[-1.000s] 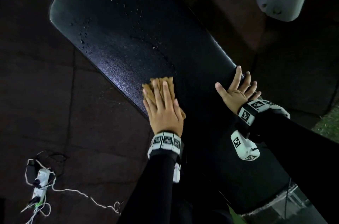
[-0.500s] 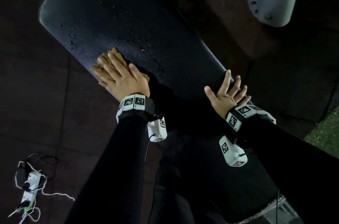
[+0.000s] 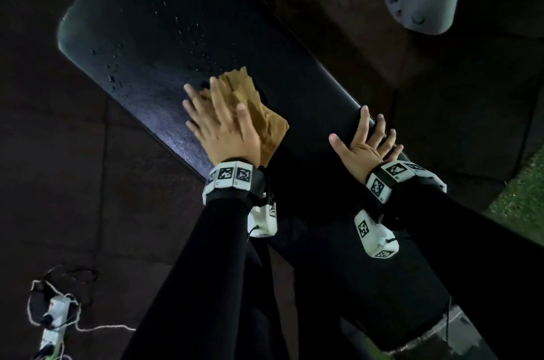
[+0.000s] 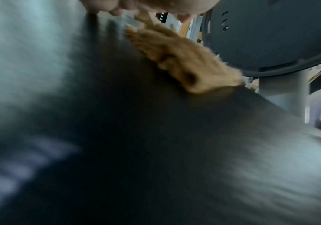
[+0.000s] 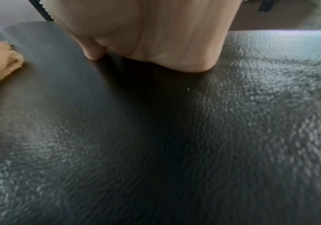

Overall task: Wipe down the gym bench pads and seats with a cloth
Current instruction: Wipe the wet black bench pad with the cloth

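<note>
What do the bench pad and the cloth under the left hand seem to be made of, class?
Bench pad: probably vinyl or faux leather, black, with a slight sheen; the right wrist view shows a pebbled grain, and water droplets bead on it. Cloth: tan, soft woven or terry fabric, matte; its edge looks fuzzy and frayed, and it creases under the left hand. Exact fibre cannot be told.

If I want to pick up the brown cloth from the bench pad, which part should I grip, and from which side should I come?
Probably the free corner of the cloth sticking out on the right of the left hand, nearest the right hand. Come from the right and above, and pinch it with the fingers. The rest lies flat under the left palm on the pad, while this corner is uncovered and crumpled, so it offers a fold to grip.
</note>
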`<state>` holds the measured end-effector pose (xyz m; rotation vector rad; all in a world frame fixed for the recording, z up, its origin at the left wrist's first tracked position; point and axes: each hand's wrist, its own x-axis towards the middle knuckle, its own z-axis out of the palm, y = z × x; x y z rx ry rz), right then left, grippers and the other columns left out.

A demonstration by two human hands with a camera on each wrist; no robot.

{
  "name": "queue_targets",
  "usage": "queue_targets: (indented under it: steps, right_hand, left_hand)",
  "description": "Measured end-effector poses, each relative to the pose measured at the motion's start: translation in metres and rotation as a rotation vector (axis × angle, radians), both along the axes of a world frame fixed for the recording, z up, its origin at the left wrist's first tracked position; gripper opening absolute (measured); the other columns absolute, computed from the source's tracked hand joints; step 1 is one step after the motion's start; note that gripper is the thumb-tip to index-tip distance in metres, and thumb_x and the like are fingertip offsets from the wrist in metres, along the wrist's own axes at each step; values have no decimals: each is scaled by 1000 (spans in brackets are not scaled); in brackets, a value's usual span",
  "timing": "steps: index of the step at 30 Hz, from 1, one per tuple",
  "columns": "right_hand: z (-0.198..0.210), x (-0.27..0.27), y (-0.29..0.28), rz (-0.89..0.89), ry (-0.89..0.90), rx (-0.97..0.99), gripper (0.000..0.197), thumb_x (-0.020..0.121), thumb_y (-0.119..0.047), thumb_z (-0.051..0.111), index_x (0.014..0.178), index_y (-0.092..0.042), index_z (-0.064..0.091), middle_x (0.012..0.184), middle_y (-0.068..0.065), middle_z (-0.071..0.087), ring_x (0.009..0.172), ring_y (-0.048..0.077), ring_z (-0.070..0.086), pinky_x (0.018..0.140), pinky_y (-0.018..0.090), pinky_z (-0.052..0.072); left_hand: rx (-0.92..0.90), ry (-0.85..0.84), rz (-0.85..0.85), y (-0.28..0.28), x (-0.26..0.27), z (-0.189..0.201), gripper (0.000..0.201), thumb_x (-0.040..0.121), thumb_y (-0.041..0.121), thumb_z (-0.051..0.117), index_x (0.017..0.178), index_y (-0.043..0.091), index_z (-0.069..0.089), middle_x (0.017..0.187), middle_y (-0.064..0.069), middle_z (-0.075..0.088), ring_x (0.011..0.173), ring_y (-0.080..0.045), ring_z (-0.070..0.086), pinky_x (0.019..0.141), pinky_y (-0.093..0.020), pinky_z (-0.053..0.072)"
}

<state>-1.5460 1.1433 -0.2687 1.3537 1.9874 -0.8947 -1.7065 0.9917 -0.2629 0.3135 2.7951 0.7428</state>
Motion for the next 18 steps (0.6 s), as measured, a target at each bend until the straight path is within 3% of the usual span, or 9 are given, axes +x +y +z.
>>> queue_targets:
  steps: [2,6,10,13,18]
  right_hand:
    - [3,-1,-3,-9,-9,21,80,80,-76,26,136,-48,-26,153,-3,-26,139,33,-24,108,50,-20]
    - [10,-4,-13,-49,16,110,80,84,-69,33,141,-45,-17,155,-1,-17,141,31,-19,109,48,-18]
    - [20,-16,-30,-66,141,267,73,90,-49,44,147,-37,-1,157,1,-10,143,29,-11,115,51,-7]
    - [26,-42,-50,154,309,333,66,93,-36,45,149,-30,10,158,1,-3,145,29,-6,117,50,0]
    - [20,-98,-89,557,436,309,58,96,-46,28,149,-31,6,158,0,-3,145,25,-6,115,49,0]
  left_hand:
    - [-119,-29,-23,-24,-21,-2,58,99,41,24,151,20,12,159,-11,2,146,-28,1,117,-51,0]
    - [-243,-47,-230,-64,-71,-5,55,99,39,17,151,28,4,160,1,-4,146,-16,-7,117,-46,-8]
    - [-336,-35,-394,-80,-118,-5,54,98,42,17,149,39,-1,159,6,-8,146,-15,-10,115,-48,-11]
    - [-363,-13,-479,-82,-141,-4,53,99,43,16,149,40,-2,159,5,-9,146,-17,-11,114,-49,-12]
    - [-380,-16,-516,-84,-144,-4,52,98,46,9,147,42,-6,159,4,-10,145,-17,-14,114,-50,-13]
